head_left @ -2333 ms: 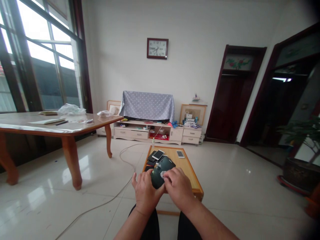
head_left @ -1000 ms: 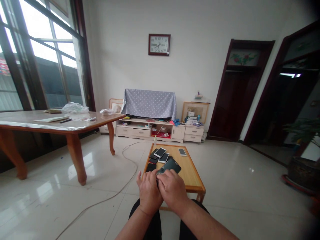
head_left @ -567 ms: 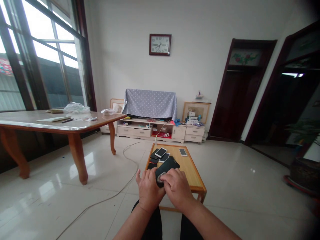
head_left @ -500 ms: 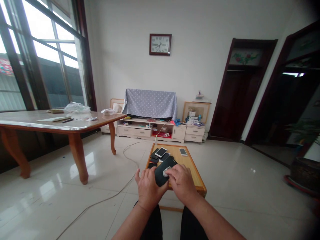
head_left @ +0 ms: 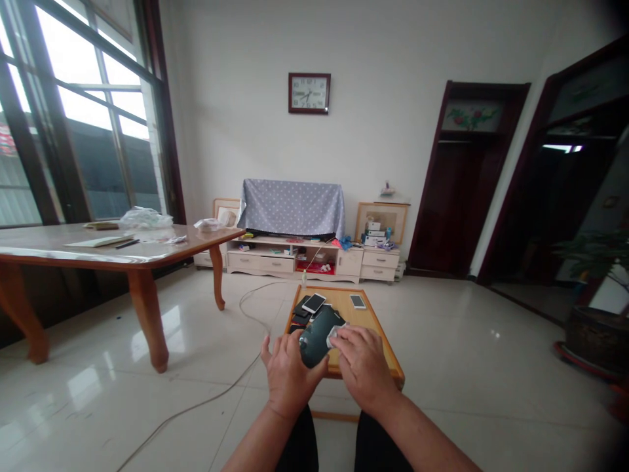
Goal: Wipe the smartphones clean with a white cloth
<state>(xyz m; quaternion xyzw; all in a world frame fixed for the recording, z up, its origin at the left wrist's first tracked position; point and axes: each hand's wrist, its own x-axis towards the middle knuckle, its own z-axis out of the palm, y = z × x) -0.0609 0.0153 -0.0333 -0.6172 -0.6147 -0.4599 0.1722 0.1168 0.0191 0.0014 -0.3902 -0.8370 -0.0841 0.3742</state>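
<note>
My left hand (head_left: 285, 377) grips the near end of a dark phone (head_left: 317, 335), screen up, over the near edge of a small wooden table (head_left: 373, 331). My right hand (head_left: 362, 367) is closed, pinching a small white cloth or wipe (head_left: 335, 333) against the phone's screen. Behind the held phone lie several other phones: a white one (head_left: 313, 303) on a dark stack at the left and another white one (head_left: 357, 301) alone at the far right.
A big wooden table (head_left: 103, 252) with papers and a plastic bag stands at the left. A cable (head_left: 230, 387) snakes over the tiled floor. A low white cabinet (head_left: 299, 259) with a covered screen lines the far wall. A potted plant (head_left: 590, 328) is at right.
My right hand has rubbed the white cloth up and down the phone's screen; it now sits nearer the far end. The view has shifted slightly.
</note>
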